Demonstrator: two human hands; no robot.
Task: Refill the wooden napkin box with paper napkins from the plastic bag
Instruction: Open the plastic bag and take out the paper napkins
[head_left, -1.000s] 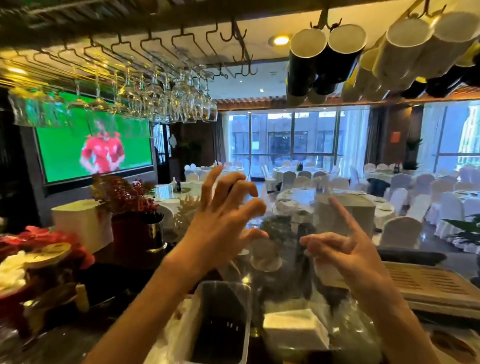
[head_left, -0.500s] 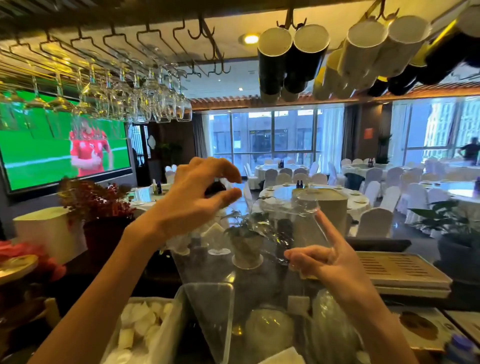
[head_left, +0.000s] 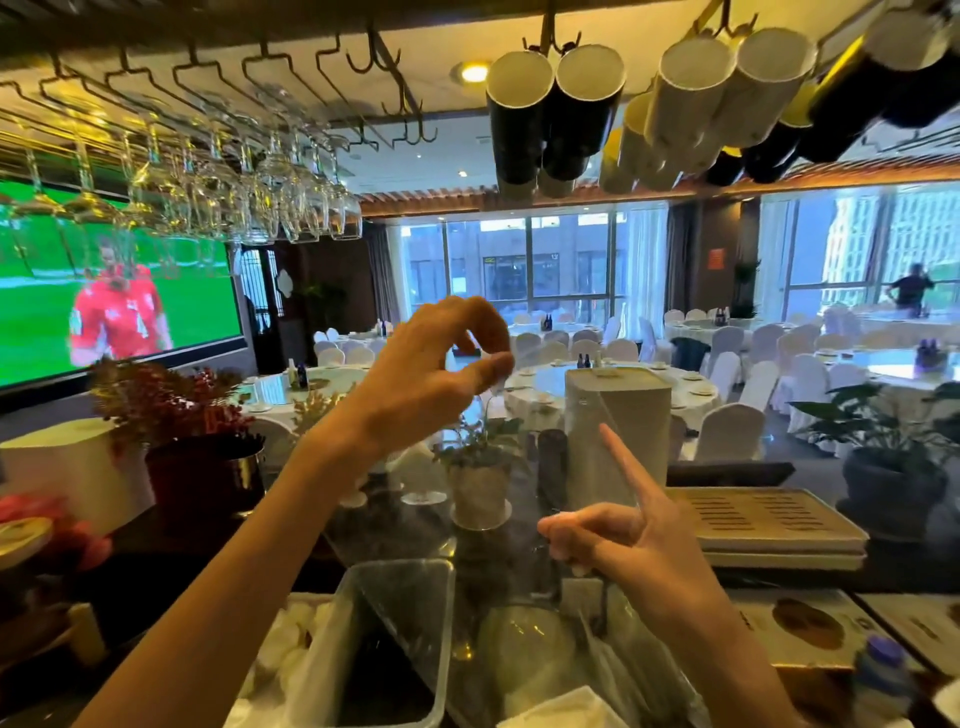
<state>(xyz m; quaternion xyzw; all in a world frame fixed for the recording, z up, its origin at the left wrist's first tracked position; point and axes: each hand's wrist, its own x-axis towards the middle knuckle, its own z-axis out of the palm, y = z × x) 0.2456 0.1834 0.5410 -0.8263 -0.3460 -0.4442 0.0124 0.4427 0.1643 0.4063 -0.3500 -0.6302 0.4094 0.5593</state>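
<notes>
While both hands are up over the bar, my left hand (head_left: 431, 374) pinches the top edge of the clear bag (head_left: 519, 519) between thumb and fingertips, high and to the left. Lower right, my right hand (head_left: 628, 540) grips the bag's other edge in curled fingers, index finger sticking straight up. Stretched between the two, the bag hangs down toward me, with white napkins (head_left: 561, 709) at its bottom, right under my right wrist. No wooden box in sight.
</notes>
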